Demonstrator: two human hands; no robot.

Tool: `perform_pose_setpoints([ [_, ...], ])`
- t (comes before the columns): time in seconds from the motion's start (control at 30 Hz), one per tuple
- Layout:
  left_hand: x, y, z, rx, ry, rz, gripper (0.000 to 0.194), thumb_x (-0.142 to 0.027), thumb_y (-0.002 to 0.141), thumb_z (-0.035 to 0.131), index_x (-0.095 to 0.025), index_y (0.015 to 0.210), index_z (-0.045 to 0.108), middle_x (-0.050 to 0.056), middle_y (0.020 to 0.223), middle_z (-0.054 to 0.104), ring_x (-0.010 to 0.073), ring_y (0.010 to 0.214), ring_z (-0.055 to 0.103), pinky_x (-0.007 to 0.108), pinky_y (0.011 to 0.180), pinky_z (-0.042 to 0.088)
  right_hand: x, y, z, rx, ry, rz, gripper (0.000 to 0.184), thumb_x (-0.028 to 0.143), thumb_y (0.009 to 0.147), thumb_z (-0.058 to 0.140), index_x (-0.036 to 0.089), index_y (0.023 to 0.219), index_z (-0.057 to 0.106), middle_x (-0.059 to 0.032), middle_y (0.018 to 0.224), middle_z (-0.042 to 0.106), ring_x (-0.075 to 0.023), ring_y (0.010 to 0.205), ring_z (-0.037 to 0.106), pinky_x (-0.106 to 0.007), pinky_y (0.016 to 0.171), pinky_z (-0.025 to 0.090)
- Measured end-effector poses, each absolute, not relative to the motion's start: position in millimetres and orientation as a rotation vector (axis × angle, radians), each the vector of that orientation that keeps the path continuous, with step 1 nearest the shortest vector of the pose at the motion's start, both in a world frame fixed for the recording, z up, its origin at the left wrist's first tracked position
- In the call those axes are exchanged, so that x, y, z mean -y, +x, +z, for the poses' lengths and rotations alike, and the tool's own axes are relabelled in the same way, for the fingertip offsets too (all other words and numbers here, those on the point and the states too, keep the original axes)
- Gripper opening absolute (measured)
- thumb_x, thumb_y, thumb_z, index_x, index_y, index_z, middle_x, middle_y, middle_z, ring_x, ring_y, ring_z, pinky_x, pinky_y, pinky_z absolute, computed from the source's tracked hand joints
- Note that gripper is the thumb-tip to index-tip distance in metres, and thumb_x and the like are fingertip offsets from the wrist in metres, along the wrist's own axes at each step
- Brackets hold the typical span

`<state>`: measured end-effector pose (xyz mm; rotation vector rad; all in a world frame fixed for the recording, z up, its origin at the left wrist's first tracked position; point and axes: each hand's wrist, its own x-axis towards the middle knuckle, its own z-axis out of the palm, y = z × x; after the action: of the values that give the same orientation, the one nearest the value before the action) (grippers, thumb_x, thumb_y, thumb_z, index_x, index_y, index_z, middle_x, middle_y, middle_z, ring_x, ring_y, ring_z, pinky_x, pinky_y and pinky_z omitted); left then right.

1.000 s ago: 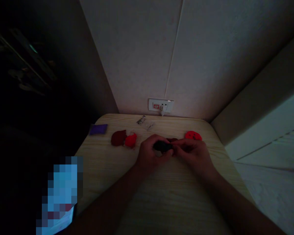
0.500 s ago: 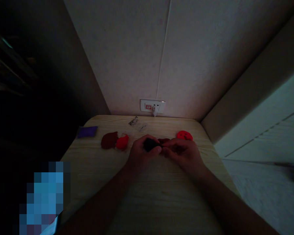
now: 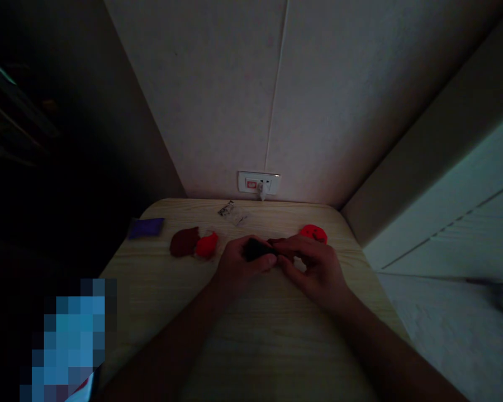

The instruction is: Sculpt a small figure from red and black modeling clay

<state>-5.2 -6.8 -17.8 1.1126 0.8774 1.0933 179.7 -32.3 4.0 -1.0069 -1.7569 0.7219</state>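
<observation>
My left hand (image 3: 237, 265) is closed around a black lump of modelling clay (image 3: 257, 249), its thumb lying along the near side. At the lump's right end, my right hand (image 3: 312, 265) pinches with thumb and fingertips; the exact contact is dark and partly hidden. A dark reddish-brown piece (image 3: 276, 241) shows just behind the right fingers, mostly covered. Beyond that hand lies a flat, bright red round piece (image 3: 314, 233) with dark marks. Left of my hands rest a brown lump (image 3: 184, 242) and a red lump (image 3: 207, 244), side by side on clear film.
A purple packet (image 3: 146, 228) sits at the table's far left corner. Near the back edge lies a clear wrapper (image 3: 233, 213) with black print. The wooden table (image 3: 251, 346) meets a wall with a socket (image 3: 259, 183). At lower left glows a pixelated blue screen (image 3: 73, 335).
The right fingers have shifted and spread a little at the end of the black clay. My left hand keeps its hold. The whole view has moved slightly.
</observation>
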Motion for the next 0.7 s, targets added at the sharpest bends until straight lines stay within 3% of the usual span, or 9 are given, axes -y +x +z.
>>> perform_pose_setpoints([
  [0.1,5,-7,-21,-0.852,1.078,1.093,0.028,-0.035,0.066,0.088,-0.014,0.074,0.071,0.0,0.06,0.065,0.0127,0.056,0.057,0.025,0.056,0.045,32,181,8,1.798,-0.965,0.716,0.013,0.024,0.091,0.074,0.023,0.102,0.081,-0.0101,0.102,0.081,-0.0232,0.086,0.077,-0.034,0.07,0.064],
  [0.23,4,-6,-24,-0.815,1.064,1.074,0.028,-0.034,0.066,0.088,-0.014,0.075,0.07,0.0,0.059,0.065,0.0122,0.052,0.056,0.025,0.053,0.044,32,180,13,1.827,-0.967,0.638,0.011,0.02,0.089,0.074,0.023,0.096,0.083,-0.008,0.092,0.082,-0.0223,0.08,0.079,-0.035,0.072,0.065],
  [0.47,6,-4,-20,-0.925,1.134,1.095,0.028,-0.032,0.065,0.086,-0.015,0.078,0.068,-0.002,0.059,0.064,0.0124,0.049,0.056,0.025,0.05,0.044,33,178,10,1.826,-1.074,0.508,0.006,0.019,0.086,0.073,0.021,0.087,0.078,-0.0039,0.078,0.079,-0.0162,0.061,0.071,-0.027,0.057,0.059],
  [0.7,5,-8,-16,-0.96,1.338,1.139,0.021,-0.023,0.064,0.083,-0.018,0.081,0.072,0.001,0.077,0.073,0.017,0.071,0.065,0.029,0.07,0.051,31,180,1,1.724,-1.153,0.689,0.011,0.029,0.091,0.075,0.022,0.098,0.08,-0.0091,0.095,0.082,-0.0217,0.075,0.076,-0.034,0.066,0.063],
])
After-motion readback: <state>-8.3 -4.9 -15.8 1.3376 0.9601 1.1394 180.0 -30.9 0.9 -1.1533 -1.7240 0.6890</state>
